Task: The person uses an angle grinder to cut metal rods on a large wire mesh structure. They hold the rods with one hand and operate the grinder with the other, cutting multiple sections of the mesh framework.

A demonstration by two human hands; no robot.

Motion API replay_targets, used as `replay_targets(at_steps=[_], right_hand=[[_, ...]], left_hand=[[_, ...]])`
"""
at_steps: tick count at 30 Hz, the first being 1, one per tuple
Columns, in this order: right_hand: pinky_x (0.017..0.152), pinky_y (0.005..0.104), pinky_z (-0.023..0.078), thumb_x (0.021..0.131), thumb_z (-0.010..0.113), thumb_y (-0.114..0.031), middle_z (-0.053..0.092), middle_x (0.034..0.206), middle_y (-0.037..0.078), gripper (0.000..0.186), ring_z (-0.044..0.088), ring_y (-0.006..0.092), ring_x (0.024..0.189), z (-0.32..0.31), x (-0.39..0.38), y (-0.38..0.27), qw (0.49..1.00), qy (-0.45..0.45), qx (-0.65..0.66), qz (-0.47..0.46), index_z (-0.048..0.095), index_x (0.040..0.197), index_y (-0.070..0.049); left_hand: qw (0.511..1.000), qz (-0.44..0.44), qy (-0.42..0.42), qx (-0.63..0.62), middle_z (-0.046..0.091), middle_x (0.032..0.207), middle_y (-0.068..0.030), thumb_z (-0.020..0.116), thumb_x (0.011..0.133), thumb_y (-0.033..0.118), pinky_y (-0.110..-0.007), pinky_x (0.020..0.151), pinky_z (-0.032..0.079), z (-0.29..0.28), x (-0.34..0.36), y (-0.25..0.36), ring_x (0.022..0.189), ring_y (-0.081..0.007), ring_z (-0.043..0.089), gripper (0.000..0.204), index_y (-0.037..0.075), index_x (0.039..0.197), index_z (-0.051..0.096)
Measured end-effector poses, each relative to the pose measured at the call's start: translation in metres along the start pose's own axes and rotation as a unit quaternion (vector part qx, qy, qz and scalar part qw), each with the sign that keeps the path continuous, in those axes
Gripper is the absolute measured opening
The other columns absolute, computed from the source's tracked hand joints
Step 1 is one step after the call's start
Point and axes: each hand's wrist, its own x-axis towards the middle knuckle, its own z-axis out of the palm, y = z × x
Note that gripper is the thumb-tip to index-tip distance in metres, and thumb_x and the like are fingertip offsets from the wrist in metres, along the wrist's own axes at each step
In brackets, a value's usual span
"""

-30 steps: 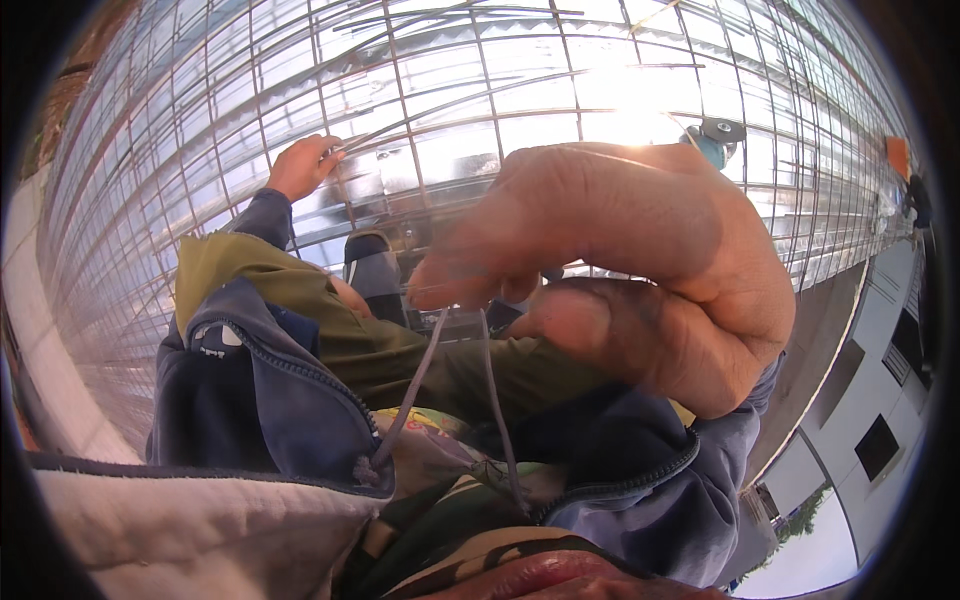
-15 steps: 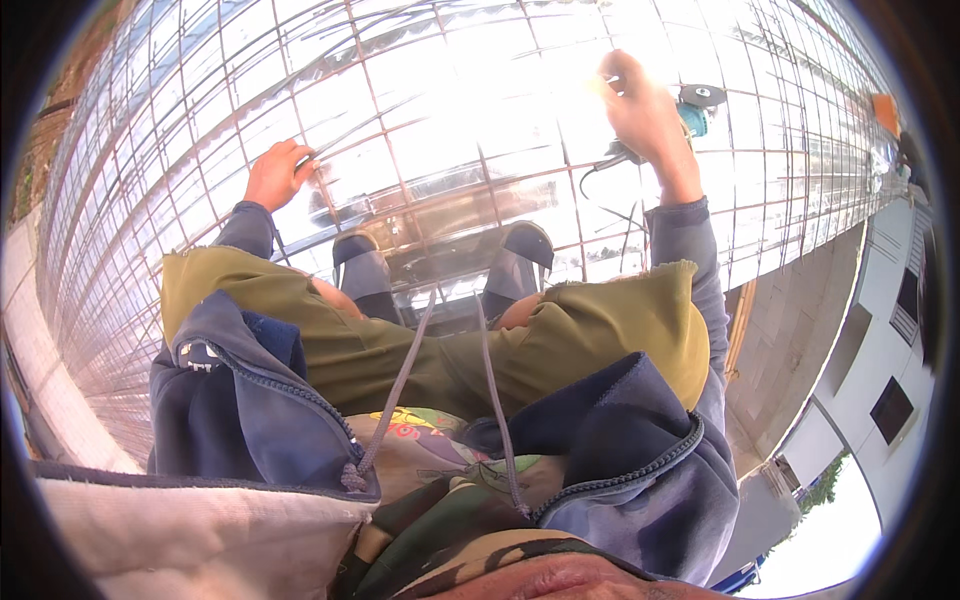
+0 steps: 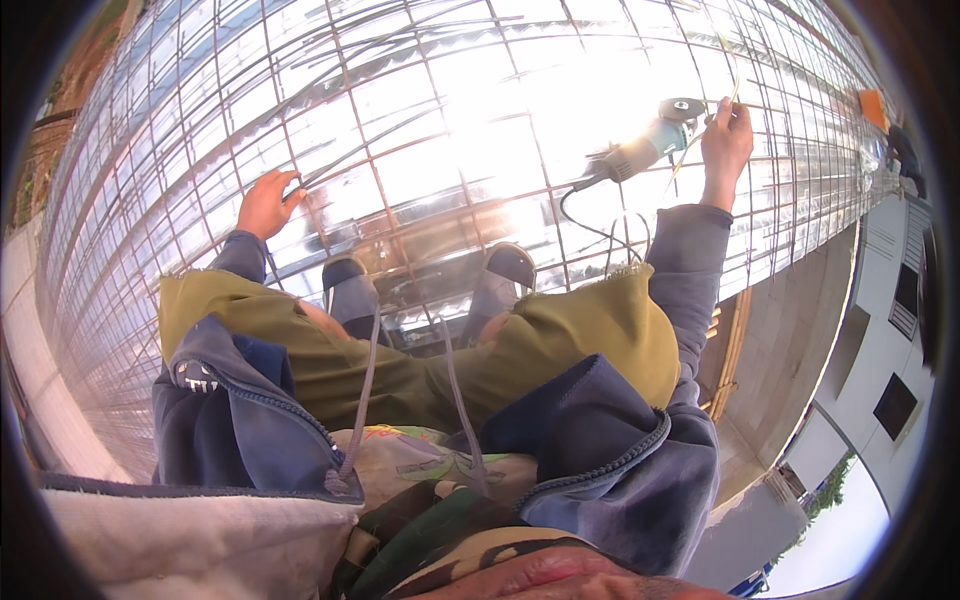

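Observation:
My left hand (image 3: 266, 204) is at the left of the steel mesh (image 3: 391, 217), thumb and forefinger closed round the end of a thin steel rod (image 3: 368, 146) that slants away to the upper right. At the right, my right hand (image 3: 728, 150) is raised over the mesh, its fingertips pinching a thin, pale yellowish strip (image 3: 737, 86). Glare hides part of that strip. Just left of this hand lies a teal and grey angle grinder (image 3: 645, 150) with a dark cutting disc (image 3: 682, 109). Its black cable (image 3: 567, 212) curls toward my knee.
Shiny foil-like sheeting (image 3: 470, 130) lies beneath the mesh, glaring brightly. My shoes (image 3: 508, 265) are on it at the middle. An orange object (image 3: 874, 108) stands at the far right. A concrete wall (image 3: 795, 310) and bamboo-like poles (image 3: 733, 345) border the right side.
My right hand has moved right, from beyond the grinder to its right side, uncovering the tool's body. My left hand stays nearly in place; the view has shifted slightly.

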Motion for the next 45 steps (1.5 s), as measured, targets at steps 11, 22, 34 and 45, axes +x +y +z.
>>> replay_targets(at_steps=[11, 22, 34, 45], right_hand=[[0.086, 0.0418, 0.062, 0.098, 0.08, -0.049, 0.068, 0.128, 0.024, 0.078, 0.074, 0.0306, 0.105, -0.025, -0.073, 0.113, 0.936, -0.152, 0.202, 0.244, 0.055, 0.142, 0.01], [0.087, 0.0398, 0.056, 0.083, 0.083, -0.034, 0.069, 0.125, 0.018, 0.066, 0.068, 0.0277, 0.108, 0.085, -0.069, 0.095, 0.863, -0.153, 0.36, 0.32, 0.065, 0.13, 0.009], [0.078, 0.0492, 0.065, 0.095, 0.068, -0.019, 0.068, 0.113, 0.022, 0.065, 0.073, 0.0343, 0.092, 0.015, -0.143, -0.025, 0.801, -0.211, 0.505, 0.242, 0.035, 0.149, -0.008], [0.058, 0.0341, 0.058, 0.101, 0.067, -0.028, 0.066, 0.089, 0.009, 0.03, 0.067, 0.0213, 0.072, 0.052, -0.192, -0.094, 0.703, -0.392, 0.566, 0.177, 0.058, 0.115, -0.004]], left_hand=[[0.995, -0.043, -0.083, -0.039, 0.073, 0.115, -0.0113, 0.073, 0.102, 0.047, -0.046, 0.093, 0.056, 0.009, 0.009, 0.013, 0.11, -0.0313, 0.07, 0.044, 0.016, 0.134, 0.071], [1.0, -0.001, -0.021, -0.01, 0.074, 0.11, -0.0111, 0.069, 0.105, 0.037, -0.047, 0.099, 0.054, 0.011, 0.019, 0.011, 0.115, -0.0339, 0.067, 0.035, 0.018, 0.135, 0.074], [0.99, -0.036, -0.001, -0.135, 0.065, 0.1, -0.0111, 0.073, 0.1, 0.029, -0.047, 0.093, 0.053, 0.024, 0.0, 0.01, 0.105, -0.034, 0.066, 0.029, 0.015, 0.124, 0.079], [0.982, -0.014, 0.062, -0.179, 0.06, 0.092, -0.0085, 0.073, 0.101, 0.031, -0.048, 0.087, 0.051, 0.048, 0.022, 0.013, 0.099, -0.0327, 0.062, 0.024, 0.022, 0.12, 0.084]])
